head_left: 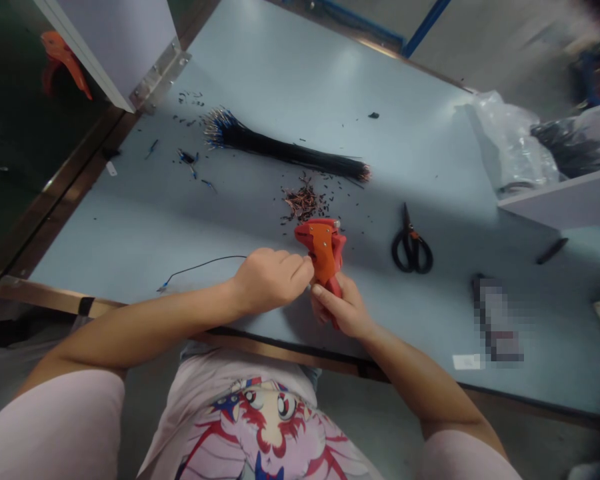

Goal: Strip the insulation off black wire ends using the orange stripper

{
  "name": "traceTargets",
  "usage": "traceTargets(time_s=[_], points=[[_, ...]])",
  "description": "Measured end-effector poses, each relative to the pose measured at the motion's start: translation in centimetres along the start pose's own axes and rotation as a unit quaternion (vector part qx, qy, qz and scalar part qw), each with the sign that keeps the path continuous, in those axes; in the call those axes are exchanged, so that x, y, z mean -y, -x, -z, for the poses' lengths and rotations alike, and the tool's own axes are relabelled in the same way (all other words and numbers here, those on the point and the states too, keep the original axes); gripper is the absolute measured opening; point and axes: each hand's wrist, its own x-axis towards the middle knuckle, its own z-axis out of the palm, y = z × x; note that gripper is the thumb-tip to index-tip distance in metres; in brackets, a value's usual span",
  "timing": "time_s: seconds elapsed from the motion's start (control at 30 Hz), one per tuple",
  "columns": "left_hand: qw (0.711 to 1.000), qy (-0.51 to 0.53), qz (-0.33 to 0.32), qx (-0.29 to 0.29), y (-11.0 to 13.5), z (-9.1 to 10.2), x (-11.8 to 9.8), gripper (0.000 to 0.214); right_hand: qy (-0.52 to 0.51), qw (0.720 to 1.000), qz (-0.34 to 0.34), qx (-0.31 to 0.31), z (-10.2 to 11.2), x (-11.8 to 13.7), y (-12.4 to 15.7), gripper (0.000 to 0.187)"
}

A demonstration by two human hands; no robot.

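Note:
My right hand [343, 307] is wrapped round the handle of a red and orange wire stripper [323, 245], held upright over the near part of the table. Closed just left of the tool, my left hand [275, 277] grips a thin black wire [205, 260]. That wire trails leftward out of the hand and ends in a small blue-sleeved terminal near the front edge. The wire's other end is hidden by my fingers and the tool. Beyond the stripper lies a heap of copper and black scraps [303, 201]. Behind it rests a thick bundle of black wires [290, 152] with blue terminals on its left end.
Scissors [411, 243] with black handles lie right of my hands. Farther right are a pixelated object [497, 320], a white label [467, 362] and clear plastic bags [517, 143] behind a panel. Loose terminal pieces [187, 159] are scattered at left. Another orange tool [65, 60] hangs at the far left.

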Motion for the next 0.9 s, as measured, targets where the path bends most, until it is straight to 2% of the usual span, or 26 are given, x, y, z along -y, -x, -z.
traceTargets(time_s=[0.1,0.2,0.3,0.5,0.57,0.63,0.7,0.73,0.8,0.9], points=[[1.0,-0.001,-0.001,0.01,0.0,-0.1,0.1,0.01,-0.024,1.0,-0.006,0.011,0.2,-0.2,-0.2,0.028],[1.0,0.0,0.001,0.01,0.0,-0.1,0.2,0.012,-0.059,0.997,-0.001,0.053,0.5,0.1,-0.5,0.028],[1.0,-0.002,0.008,0.012,0.0,-0.2,0.3,0.015,-0.092,0.992,-0.005,0.083,0.8,0.5,-0.7,0.035],[0.999,0.014,0.025,0.023,0.3,-0.4,0.3,0.014,-0.133,0.987,-0.016,0.091,1.0,0.4,-0.6,0.039],[0.998,0.041,0.044,0.033,0.4,-0.5,0.2,0.017,-0.14,0.986,-0.011,0.094,1.1,0.2,-0.6,0.039],[0.989,0.098,0.095,0.055,0.4,-0.5,0.1,0.019,-0.135,0.986,-0.011,0.094,1.2,-0.1,-0.6,0.041],[0.96,0.182,0.193,0.084,0.3,-0.6,0.1,0.018,-0.115,0.989,-0.015,0.091,1.2,-0.1,-0.5,0.043],[0.934,0.234,0.25,0.098,0.1,-0.5,0.2,0.015,-0.098,0.991,-0.015,0.086,1.2,-0.1,-0.4,0.044],[0.86,0.34,0.36,0.124,-0.3,-0.5,0.3,0.012,-0.046,0.996,-0.006,0.071,0.9,0.3,-0.2,0.044],[0.729,0.475,0.474,0.136,-0.9,-0.5,0.6,0.017,0.09,0.995,0.035,0.019,0.3,1.1,0.1,0.042]])
